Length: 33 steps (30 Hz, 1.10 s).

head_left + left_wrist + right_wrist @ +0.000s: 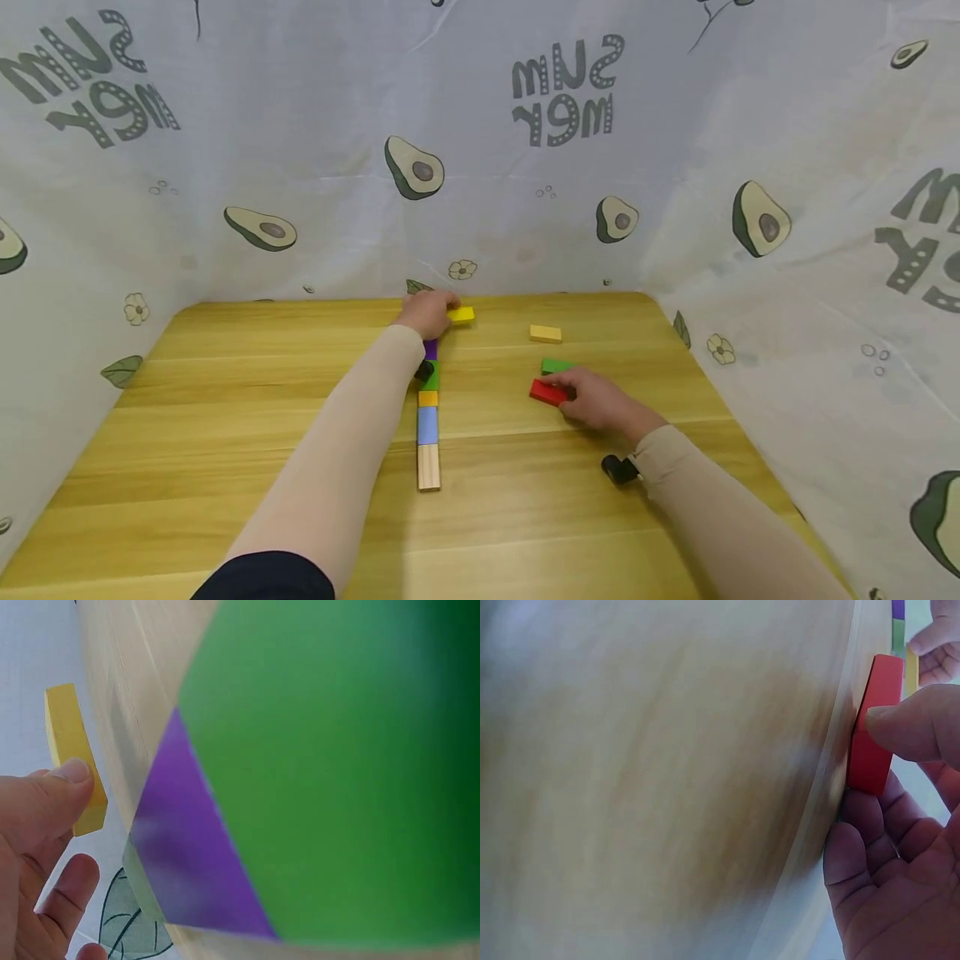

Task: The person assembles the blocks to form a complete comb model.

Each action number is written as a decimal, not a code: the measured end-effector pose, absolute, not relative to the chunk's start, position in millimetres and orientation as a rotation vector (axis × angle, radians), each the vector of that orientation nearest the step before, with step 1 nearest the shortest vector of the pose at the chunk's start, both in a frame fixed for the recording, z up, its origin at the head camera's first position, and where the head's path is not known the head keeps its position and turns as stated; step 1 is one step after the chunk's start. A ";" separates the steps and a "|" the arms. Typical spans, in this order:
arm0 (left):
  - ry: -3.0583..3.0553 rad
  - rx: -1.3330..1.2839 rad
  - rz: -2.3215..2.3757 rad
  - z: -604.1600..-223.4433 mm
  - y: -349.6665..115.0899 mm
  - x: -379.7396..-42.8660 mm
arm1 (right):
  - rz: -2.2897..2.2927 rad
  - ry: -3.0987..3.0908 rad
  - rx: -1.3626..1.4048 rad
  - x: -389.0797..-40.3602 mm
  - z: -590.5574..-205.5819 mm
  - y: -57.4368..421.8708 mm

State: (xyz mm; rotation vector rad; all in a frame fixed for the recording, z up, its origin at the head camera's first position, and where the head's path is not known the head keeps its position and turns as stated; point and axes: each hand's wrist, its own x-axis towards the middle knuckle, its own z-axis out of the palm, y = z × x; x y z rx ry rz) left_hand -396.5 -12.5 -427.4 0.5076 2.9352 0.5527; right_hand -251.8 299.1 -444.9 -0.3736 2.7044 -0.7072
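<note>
At the far end of a row of wooden blocks, my left hand [426, 313] pinches a yellow block [462, 316] between thumb and fingers. The left wrist view shows the thumb [73, 771] on the face of that block. Below the hand the row runs toward me: a purple block [431, 350], a green block [430, 377], a small orange block [427, 398], a blue block [427, 425] and a plain wood block [429, 467]. On the right, my right hand [597, 402] grips a red block [548, 392] low over the table.
Just behind the red block lies another green block [556, 365], partly covered by the right hand. A light orange block [545, 333] lies farther back. A pale curtain [337, 150] printed with avocados stands along the back and sides of the wooden table [225, 417].
</note>
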 end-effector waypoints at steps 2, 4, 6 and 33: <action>2.931 0.506 0.566 -426.7 -12.4 -396.4 | -0.712 2.703 -0.372 -252.2 -445.0 298.6; 2.926 0.507 0.570 -426.7 -12.2 -396.6 | -0.711 2.703 -0.365 -252.6 -444.9 298.4; 2.922 0.508 0.570 -427.4 -11.9 -397.2 | -0.706 2.705 -0.358 -252.8 -445.0 298.9; 2.843 0.464 0.516 -425.0 -23.3 -395.8 | -0.709 2.679 -0.375 -253.8 -443.9 301.5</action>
